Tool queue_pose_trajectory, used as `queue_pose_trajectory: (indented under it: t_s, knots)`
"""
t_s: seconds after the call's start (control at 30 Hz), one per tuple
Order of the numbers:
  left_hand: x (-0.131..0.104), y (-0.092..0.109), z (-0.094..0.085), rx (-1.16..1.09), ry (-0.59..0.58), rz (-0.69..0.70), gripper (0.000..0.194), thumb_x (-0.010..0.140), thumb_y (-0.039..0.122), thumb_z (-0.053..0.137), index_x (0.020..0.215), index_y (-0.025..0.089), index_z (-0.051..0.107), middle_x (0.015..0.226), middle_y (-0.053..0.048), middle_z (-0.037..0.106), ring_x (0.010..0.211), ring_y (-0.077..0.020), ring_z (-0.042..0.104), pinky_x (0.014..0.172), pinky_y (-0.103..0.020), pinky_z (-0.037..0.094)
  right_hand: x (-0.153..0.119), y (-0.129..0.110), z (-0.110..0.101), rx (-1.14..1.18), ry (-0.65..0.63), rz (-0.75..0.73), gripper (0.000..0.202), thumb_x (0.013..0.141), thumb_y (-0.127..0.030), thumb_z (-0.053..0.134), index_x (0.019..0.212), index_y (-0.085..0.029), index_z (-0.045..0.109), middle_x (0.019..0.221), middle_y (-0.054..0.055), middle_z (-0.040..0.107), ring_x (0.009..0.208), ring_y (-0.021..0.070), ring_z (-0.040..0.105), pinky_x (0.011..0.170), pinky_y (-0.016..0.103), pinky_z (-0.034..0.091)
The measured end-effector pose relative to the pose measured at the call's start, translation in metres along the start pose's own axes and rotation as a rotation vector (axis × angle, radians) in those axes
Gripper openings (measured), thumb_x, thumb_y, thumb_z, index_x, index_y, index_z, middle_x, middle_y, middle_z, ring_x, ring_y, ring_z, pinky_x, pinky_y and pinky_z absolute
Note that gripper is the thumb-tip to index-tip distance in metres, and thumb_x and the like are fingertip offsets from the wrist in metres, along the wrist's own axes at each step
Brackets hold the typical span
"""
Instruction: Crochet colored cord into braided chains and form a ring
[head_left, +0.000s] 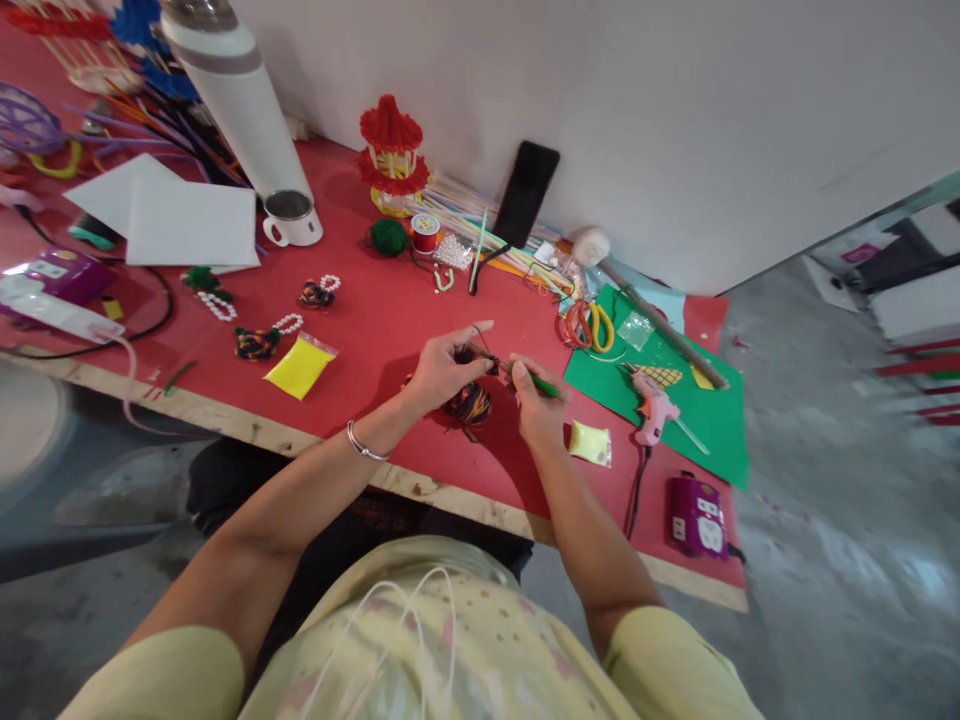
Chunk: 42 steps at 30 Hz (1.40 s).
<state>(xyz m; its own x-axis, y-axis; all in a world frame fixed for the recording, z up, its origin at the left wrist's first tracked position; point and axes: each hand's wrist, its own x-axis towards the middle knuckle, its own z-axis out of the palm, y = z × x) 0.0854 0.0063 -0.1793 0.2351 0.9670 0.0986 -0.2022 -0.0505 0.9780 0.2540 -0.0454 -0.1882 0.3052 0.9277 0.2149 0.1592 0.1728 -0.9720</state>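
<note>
Between the fingertips of my left hand [444, 372] is a small dark piece of crochet work [492, 367], with a strand of yarn running up over the raised index finger. My right hand [538, 408] grips a crochet hook [546, 387] by its green handle, its tip at the piece. Under the hands, on the red tabletop [375, 345], lies a ball of multicoloured dark yarn [471, 403]. The hook's tip and the stitches are too small to make out.
Left are yarn pieces with white beads [259, 342], a yellow packet [301, 366] and a white mug [294, 218]. Behind stand a phone [527, 190] and a red lantern-like craft [391, 155]. Right are scissors [589, 325], a pink glue gun [654, 405] and a purple power socket [697, 515].
</note>
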Motion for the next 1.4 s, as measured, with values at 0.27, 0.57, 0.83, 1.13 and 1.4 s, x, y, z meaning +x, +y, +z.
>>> queue_pose_trajectory:
  t_s: [0.27,0.57,0.83,1.13,1.4]
  knots:
    - [-0.001,-0.006,0.017,-0.065,0.175,-0.008,0.053,0.08,0.026,0.079,0.132,0.019,0.072,0.09,-0.002,0.079,0.08,-0.0155,0.073,0.082,-0.029,0.058,-0.008,-0.005,0.034,0.304,0.181,0.228,0.038,0.09,-0.055,0.071,0.112,-0.024,0.075,0.097,0.004,0.083,0.08,0.0168,0.077,0.062,0.029,0.062]
    - [0.0,-0.002,0.016,-0.136,0.223,-0.031,0.058,0.075,0.025,0.08,0.132,0.017,0.072,0.086,-0.002,0.08,0.073,-0.0137,0.071,0.075,-0.027,0.057,-0.007,-0.025,0.043,0.579,0.21,0.394,0.04,0.078,-0.057,0.083,0.097,-0.022,0.076,0.09,0.002,0.083,0.073,0.0113,0.072,0.058,0.022,0.054]
    - [-0.005,0.001,0.007,0.031,0.171,0.064,0.057,0.078,0.02,0.076,0.134,0.019,0.072,0.089,-0.002,0.08,0.081,-0.0159,0.074,0.084,-0.029,0.057,-0.004,-0.03,0.042,0.379,0.2,0.29,0.033,0.074,-0.05,0.086,0.089,-0.021,0.081,0.08,0.0,0.082,0.066,0.0119,0.069,0.06,0.025,0.052]
    - [-0.003,-0.001,0.006,-0.103,0.165,-0.009,0.066,0.079,0.022,0.074,0.144,0.017,0.065,0.079,0.001,0.076,0.066,-0.0117,0.067,0.067,-0.023,0.053,-0.01,-0.03,0.056,0.459,0.251,0.351,0.039,0.075,-0.054,0.082,0.095,-0.021,0.079,0.086,0.003,0.084,0.067,0.0125,0.069,0.059,0.025,0.052]
    - [-0.006,0.002,0.007,-0.015,0.209,0.078,0.057,0.079,0.019,0.074,0.136,0.019,0.072,0.087,0.0,0.079,0.077,-0.0132,0.069,0.082,-0.027,0.055,-0.015,-0.033,0.068,0.468,0.368,0.302,0.034,0.08,-0.049,0.08,0.098,-0.021,0.079,0.09,0.002,0.084,0.075,0.013,0.074,0.067,0.026,0.058]
